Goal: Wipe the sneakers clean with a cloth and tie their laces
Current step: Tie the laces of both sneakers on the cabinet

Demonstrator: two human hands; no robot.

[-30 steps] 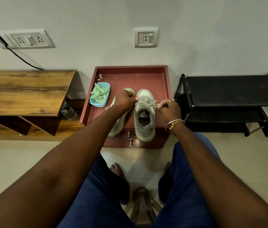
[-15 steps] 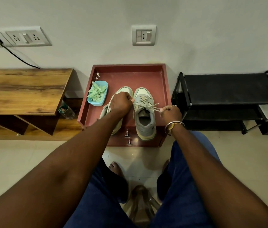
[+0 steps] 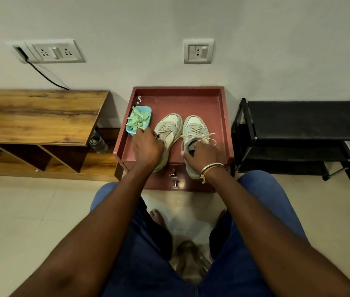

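- Fingers of our right hand (image 3: 204, 154) curl round the collar of the right sneaker (image 3: 194, 127), probably to steady it, since its laces (image 3: 207, 137) appear tied in a bow.
- Our left hand (image 3: 147, 144) lies on the left sneaker (image 3: 169, 131), fingers bent down and hidden; we cannot tell whether it grips.
- Both sneakers stand side by side on the red surface (image 3: 191, 103), toes to the wall, within easy reach.
- We count two sneakers, one blue tub (image 3: 147, 109) of green scraps, and two drawer knobs (image 3: 173, 174).
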